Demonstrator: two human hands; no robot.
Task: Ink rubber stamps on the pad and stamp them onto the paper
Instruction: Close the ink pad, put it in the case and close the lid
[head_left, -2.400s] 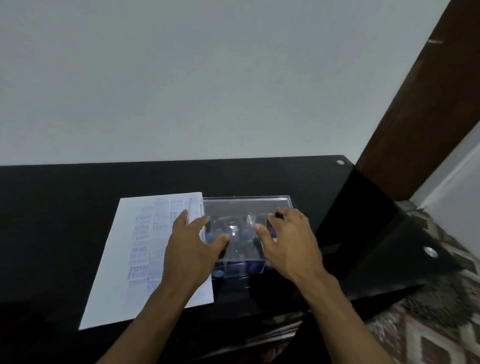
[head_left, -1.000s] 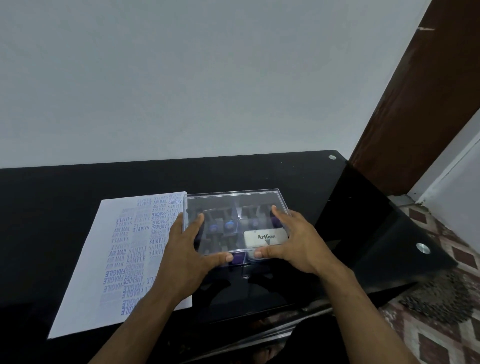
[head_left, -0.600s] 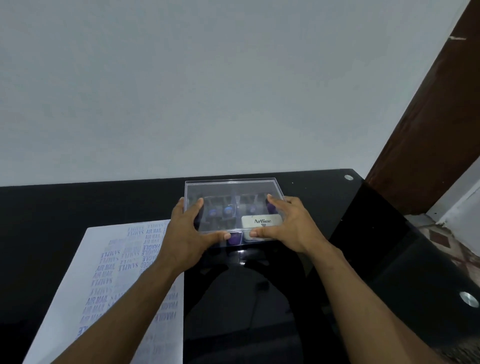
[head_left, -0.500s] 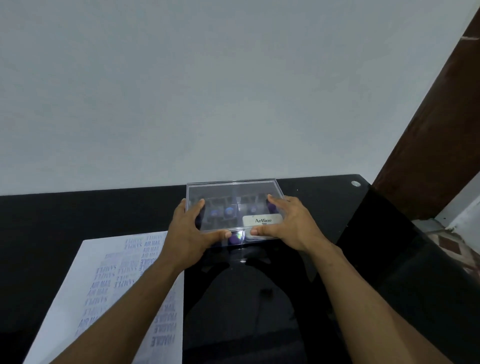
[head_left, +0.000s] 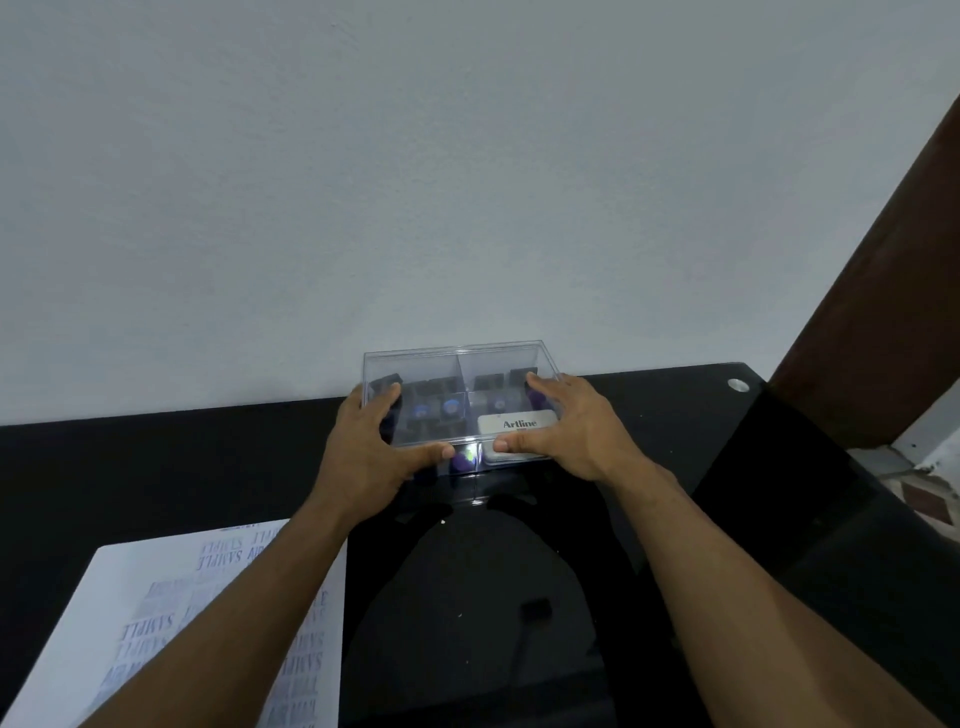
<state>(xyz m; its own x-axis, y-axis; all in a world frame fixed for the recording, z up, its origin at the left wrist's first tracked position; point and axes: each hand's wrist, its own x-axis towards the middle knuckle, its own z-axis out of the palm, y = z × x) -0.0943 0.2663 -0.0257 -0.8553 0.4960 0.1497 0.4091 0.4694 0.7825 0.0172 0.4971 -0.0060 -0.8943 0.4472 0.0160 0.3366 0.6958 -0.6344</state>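
Note:
A clear plastic box (head_left: 462, 364) with its lid on stands at the far edge of the black glass table (head_left: 156, 467), against the wall. Inside lie several dark rubber stamps (head_left: 434, 408) and a white Artline ink pad (head_left: 514, 426). My left hand (head_left: 363, 457) grips the box's left side, thumb along the front edge. My right hand (head_left: 566, 431) grips its right side, thumb on the front by the pad. A white paper sheet (head_left: 150, 613) covered in blue stamped words lies at the near left, partly under my left forearm.
The grey wall (head_left: 467, 182) rises right behind the box. A brown door frame (head_left: 883, 260) stands at the right. The table's angled right corner carries a metal stud (head_left: 736, 384). Patterned floor (head_left: 924, 493) shows beyond the right edge.
Both hands have carried the box from beside the paper away to the table's far edge by the wall. The paper now lies nearer to me, at the lower left.

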